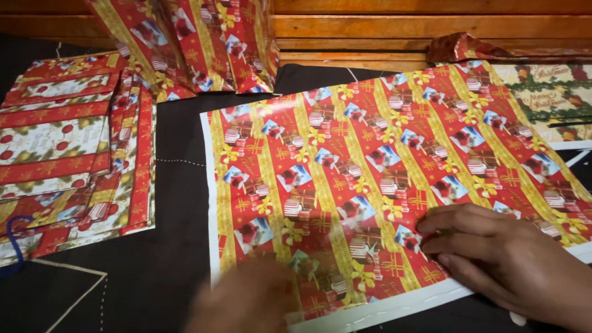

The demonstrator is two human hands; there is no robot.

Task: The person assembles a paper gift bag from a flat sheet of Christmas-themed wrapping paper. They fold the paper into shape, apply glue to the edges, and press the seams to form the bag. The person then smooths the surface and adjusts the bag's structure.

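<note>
At the bottom edge of the frame, left of centre, the left hand (246,302) is seen blurred over the near edge of the wrapping-paper sheet (370,185); whether it is open or closed cannot be told. At the lower right, the right hand (499,253) is laid palm-down on the sheet, its fingers (450,231) loosely curled and pressed against the paper, with nothing visibly gripped.

The sheet is spread flat across the centre and right of the frame, skewed so that its long edges run from lower left to upper right. It is printed with diagonal red and gold stripes, small gift boxes, yellow bows and small pictures with blue backgrounds. A white margin (213,209) is shown along its left and near edges.

At the left of the frame, a stack of folded wrapping papers (68,142) in red, cream and gold bands is laid, well apart from the sheet. At the upper centre, a crumpled piece of the same red-and-gold paper (191,43) is leant against a wooden ledge (431,28). At the upper right, another patterned sheet (552,98) in cream and green is partly covered by the main sheet.

Everything is carried on a dark cloth surface (166,246) marked with pale stitched lines.
</note>
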